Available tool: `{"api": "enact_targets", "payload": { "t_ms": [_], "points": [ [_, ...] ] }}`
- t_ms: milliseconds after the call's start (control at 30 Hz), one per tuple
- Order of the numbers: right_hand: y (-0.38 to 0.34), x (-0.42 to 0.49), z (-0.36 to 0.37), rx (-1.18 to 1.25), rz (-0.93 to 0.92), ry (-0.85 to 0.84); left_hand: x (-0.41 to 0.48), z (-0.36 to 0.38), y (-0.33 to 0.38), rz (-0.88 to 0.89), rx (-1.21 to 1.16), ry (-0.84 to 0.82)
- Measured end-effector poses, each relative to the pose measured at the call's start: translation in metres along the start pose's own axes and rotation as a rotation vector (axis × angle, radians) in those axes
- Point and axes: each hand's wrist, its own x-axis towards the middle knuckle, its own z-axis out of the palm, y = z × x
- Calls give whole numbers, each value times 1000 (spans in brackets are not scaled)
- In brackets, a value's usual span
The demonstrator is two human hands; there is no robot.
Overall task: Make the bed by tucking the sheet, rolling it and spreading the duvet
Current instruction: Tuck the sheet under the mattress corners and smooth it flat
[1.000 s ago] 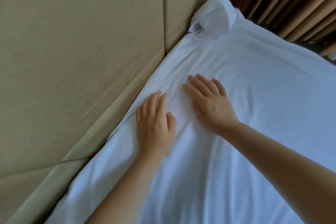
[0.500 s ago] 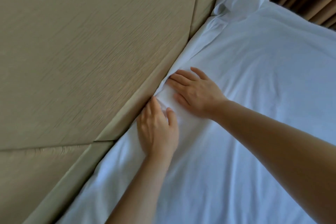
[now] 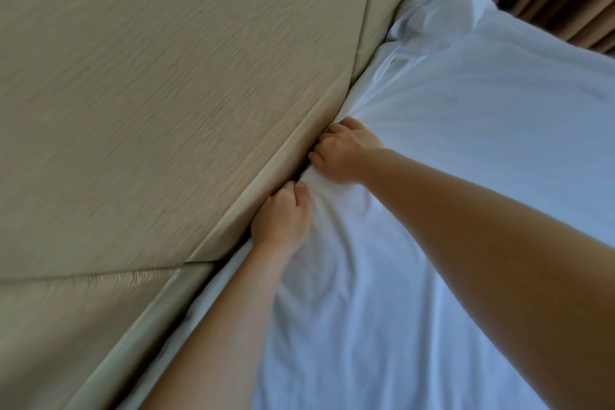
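Palms flat a second ago, but now the left hand point(image 3: 281, 220) and right hand point(image 3: 346, 151) are clenched on the bunched edge of the white sheet point(image 3: 432, 176), right at the gap by the padded headboard point(image 3: 166, 93) — looks like the tuck's properly underway, rolling and spreading still to come.

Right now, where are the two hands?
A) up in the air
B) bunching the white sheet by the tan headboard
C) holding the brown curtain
B: the left hand and right hand both curl into the white sheet right against the tan headboard.
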Motion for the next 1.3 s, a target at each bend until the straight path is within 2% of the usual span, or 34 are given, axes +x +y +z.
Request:
{"api": "enact_targets", "payload": {
  "t_ms": [100,200,267,400,600,700,800,933,1033,1133,1200,1300],
  "points": [
    [-5,-5,1,-5,30,28,-10,2,0,29,51,133],
    [-7,-24,16,86,30,300,-22,4,-6,144,-39,369],
    [-4,-39,24,175,40,458,-24,6,-10,247,-117,428],
    [18,-64,29,209,104,548,-14,14,-2,545,-94,371],
    [88,-88,0,338,365,707,4,27,52,661,-76,199],
    [126,-92,-16,311,481,711,9,33,80,699,-78,172],
    [158,-96,-17,264,590,627,21,34,109,715,-35,173],
    [186,-99,-4,233,661,489,43,36,133,810,153,163],
    [194,-106,20,349,750,478,59,36,149,796,158,152],
    [190,-109,41,428,843,664,74,32,172,755,-7,177],
    [191,-107,47,452,855,734,84,27,195,641,-191,157],
    [195,-104,50,441,849,772,101,25,238,335,-340,94]
  ]
}}
